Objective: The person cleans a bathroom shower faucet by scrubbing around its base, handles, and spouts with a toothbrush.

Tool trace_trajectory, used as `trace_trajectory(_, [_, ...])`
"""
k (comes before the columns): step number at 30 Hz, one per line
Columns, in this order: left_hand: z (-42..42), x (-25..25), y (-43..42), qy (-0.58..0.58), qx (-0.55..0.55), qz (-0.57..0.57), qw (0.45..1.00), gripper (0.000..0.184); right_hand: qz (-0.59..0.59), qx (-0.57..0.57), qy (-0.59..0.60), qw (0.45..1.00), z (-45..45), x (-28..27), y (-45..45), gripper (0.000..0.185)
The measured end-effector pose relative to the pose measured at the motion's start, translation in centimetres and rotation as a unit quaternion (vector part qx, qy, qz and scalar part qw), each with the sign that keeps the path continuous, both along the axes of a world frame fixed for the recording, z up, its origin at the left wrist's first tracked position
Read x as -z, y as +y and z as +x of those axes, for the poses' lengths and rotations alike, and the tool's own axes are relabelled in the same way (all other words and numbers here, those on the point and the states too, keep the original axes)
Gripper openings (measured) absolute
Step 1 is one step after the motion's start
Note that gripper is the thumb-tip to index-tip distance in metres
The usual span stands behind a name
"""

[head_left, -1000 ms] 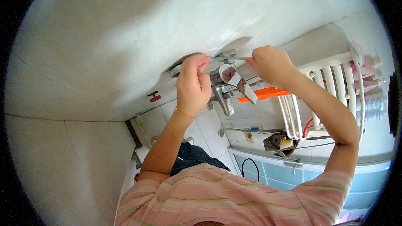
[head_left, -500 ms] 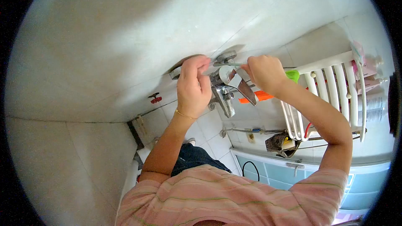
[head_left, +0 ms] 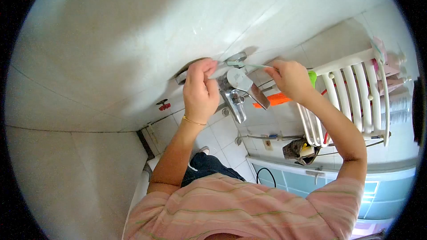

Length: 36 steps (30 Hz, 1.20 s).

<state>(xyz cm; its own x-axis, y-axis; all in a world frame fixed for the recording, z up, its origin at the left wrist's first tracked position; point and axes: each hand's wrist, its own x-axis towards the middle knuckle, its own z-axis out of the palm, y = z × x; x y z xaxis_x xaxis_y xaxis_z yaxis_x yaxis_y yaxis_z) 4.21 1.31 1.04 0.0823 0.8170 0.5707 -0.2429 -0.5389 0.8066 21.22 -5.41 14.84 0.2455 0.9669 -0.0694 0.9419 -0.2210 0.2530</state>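
A chrome mixer tap (head_left: 239, 81) is fixed to the tiled wall, with its lever pointing down to the right. My right hand (head_left: 290, 79) is closed on the handle of a thin pale-green brush (head_left: 255, 66), whose head lies against the tap's right wall fitting (head_left: 237, 58). At the tap's left end, my left hand (head_left: 201, 90) is raised with its fingers bent and close together beside the left wall fitting (head_left: 181, 78). Whatever its fingertips may hold is hidden.
A white rack (head_left: 356, 93) stands at the right, with an orange item (head_left: 273, 99) and a green item (head_left: 312, 78) near it. Below hangs a dark mesh holder (head_left: 300, 152). A red valve handle (head_left: 164, 106) is on the wall at the left.
My right hand first moved left and down, then back right with the brush. The brush head has come to the right fitting. My left hand has shifted slightly left and down.
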Motion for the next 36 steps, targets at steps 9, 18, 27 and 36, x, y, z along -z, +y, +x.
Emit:
trace_trajectory(9, [0.1,0.1,0.0,0.008,-0.026,0.005,1.000,0.034,-0.009,-0.018,-0.007,1.000,-0.7,0.9,0.7,0.036])
trace_trajectory(18, [0.4,0.4,0.0,-0.004,-0.028,0.010,1.000,0.035,-0.002,-0.039,-0.074,0.996,-1.7,2.3,0.4,0.037])
trace_trajectory(27, [0.4,0.6,0.0,0.014,-0.032,0.022,0.999,0.035,0.056,-0.065,-0.053,0.995,-1.6,2.9,-0.4,0.035])
trace_trajectory(36, [0.6,0.7,0.1,0.033,-0.042,0.024,0.998,0.035,0.058,-0.024,-0.057,0.996,-1.7,2.4,-0.7,0.038])
